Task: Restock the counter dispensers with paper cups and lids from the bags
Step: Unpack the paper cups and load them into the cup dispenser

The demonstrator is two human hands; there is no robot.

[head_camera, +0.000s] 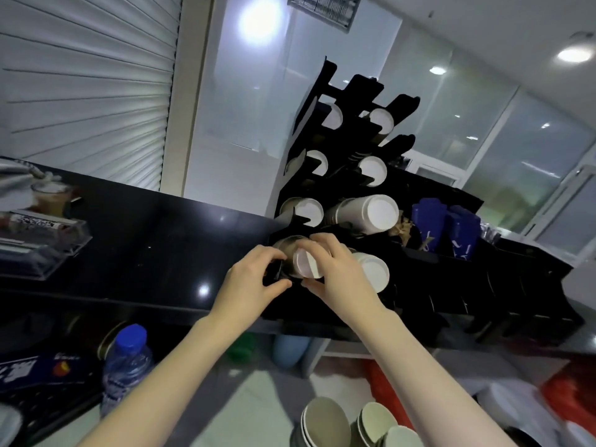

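A black tiered cup dispenser (325, 82) stands on the dark counter, with white cup bottoms showing in several slots. In its lowest left slot lies a stack of paper cups (306, 264). My right hand (335, 269) grips the end of that stack from the right. My left hand (254, 279) holds the slot's black front edge beside the stack. More stacked paper cups (325, 421), mouths up, stand at the bottom of the view below my arms.
Blue cups (445, 227) sit in a black organiser right of the dispenser. A water bottle with a blue cap (125, 366) stands at lower left. A clear acrylic box (42, 243) rests on the counter (161, 237) at left. Red bags (571, 388) lie at lower right.
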